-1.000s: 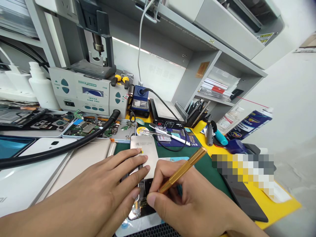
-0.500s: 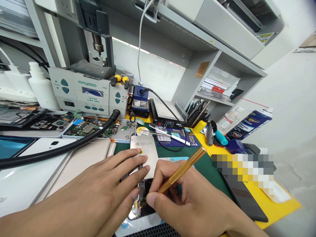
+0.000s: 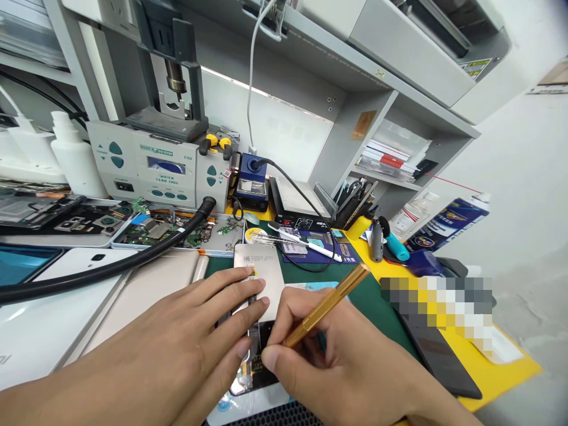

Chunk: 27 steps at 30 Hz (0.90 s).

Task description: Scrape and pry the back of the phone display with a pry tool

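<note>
A phone screen panel [image 3: 265, 265] lies back side up, its upper part silvery metal and its lower end black with a flex cable. Flat across its left side rests my left hand [image 3: 195, 325], fingers stretched out over the panel. My right hand [image 3: 332, 349] pinches a gold, pen-shaped tool [image 3: 335, 300] between thumb and fingers, low over the panel's black end. The tool's tip is hidden behind the fingers, so I cannot tell what kind it is. A white and blue sheet [image 3: 266, 397] shows under the panel.
A hot air station [image 3: 164, 168] stands at the back left, its black hose [image 3: 133, 267] crossing the left side. Trays of circuit boards [image 3: 222, 241] lie behind my left hand. A white-handled brush [image 3: 310, 244] lies ahead; a dark phone [image 3: 439, 349] is at right.
Almost nothing differs. My right thumb and fingertips have shifted very slightly left over the panel's black end; my left hand stays in place.
</note>
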Each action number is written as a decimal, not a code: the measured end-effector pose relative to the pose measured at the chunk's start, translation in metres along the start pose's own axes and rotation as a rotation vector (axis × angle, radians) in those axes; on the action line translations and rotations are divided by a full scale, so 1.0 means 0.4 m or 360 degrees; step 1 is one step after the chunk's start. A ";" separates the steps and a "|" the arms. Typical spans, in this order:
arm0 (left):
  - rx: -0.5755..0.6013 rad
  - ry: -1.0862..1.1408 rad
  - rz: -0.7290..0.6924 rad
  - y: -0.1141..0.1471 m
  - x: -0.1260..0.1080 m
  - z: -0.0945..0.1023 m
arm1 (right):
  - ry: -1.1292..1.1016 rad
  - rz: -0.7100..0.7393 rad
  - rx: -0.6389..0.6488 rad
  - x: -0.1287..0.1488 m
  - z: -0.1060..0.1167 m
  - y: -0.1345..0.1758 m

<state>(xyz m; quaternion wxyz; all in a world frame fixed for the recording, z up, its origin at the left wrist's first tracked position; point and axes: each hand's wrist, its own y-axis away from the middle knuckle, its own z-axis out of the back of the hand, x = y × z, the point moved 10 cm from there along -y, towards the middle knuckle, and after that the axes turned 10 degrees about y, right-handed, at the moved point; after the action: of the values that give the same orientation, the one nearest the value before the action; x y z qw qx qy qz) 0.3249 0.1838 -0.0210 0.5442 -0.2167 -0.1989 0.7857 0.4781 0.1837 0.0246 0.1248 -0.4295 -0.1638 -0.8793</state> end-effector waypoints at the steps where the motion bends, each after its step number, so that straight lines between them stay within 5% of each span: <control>1: 0.0003 0.0002 -0.0007 0.001 -0.001 0.000 | 0.0004 -0.0005 -0.0003 0.001 0.001 -0.001; 27: 0.0061 -0.0030 -0.0047 0.001 -0.005 -0.004 | 0.0064 0.0015 -0.0008 0.011 0.000 0.001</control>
<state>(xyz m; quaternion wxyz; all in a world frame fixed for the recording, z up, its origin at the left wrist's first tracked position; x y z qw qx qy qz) 0.3260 0.1818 -0.0222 0.5580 -0.1958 -0.1923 0.7832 0.4756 0.1831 0.0281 0.1312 -0.4128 -0.1571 -0.8875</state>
